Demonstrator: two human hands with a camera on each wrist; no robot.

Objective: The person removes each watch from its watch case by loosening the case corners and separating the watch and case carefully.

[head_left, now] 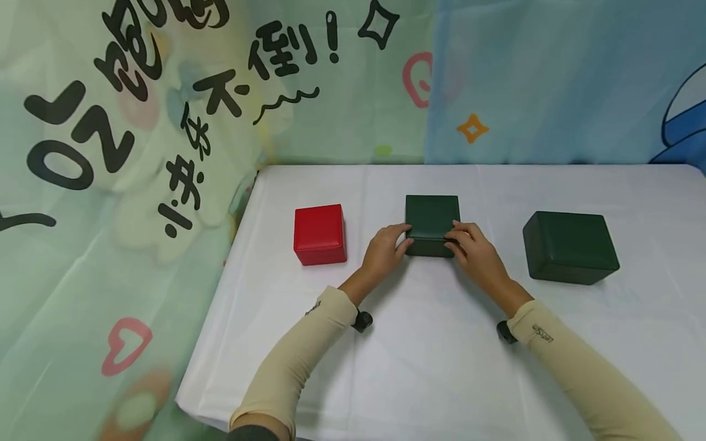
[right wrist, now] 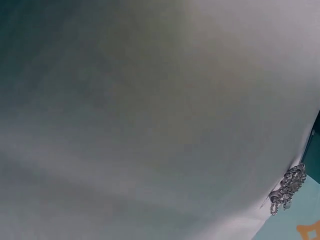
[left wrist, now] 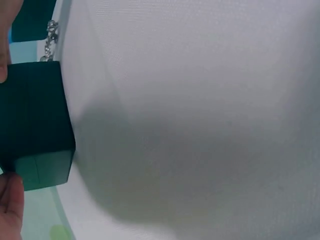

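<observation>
A dark green box (head_left: 432, 215) with a smooth lid sits in the middle of the white table. My left hand (head_left: 384, 250) holds its left side, forefinger near the lid edge and thumb at the front corner. On the opposite side, my right hand (head_left: 478, 256) grips the front right corner with bent fingers. Left wrist view: the green box (left wrist: 35, 110) lies between fingers and thumb at the left edge; most of that hand is out of frame. The right wrist view shows mainly blurred white cloth, without the hand.
A red box (head_left: 318, 235) stands to the left and a larger green box (head_left: 570, 245) to the right. A silver, sparkling chain-like piece (right wrist: 288, 189) shows in both wrist views. The white tablecloth (head_left: 419, 367) ends at a printed curtain (head_left: 342, 135) behind.
</observation>
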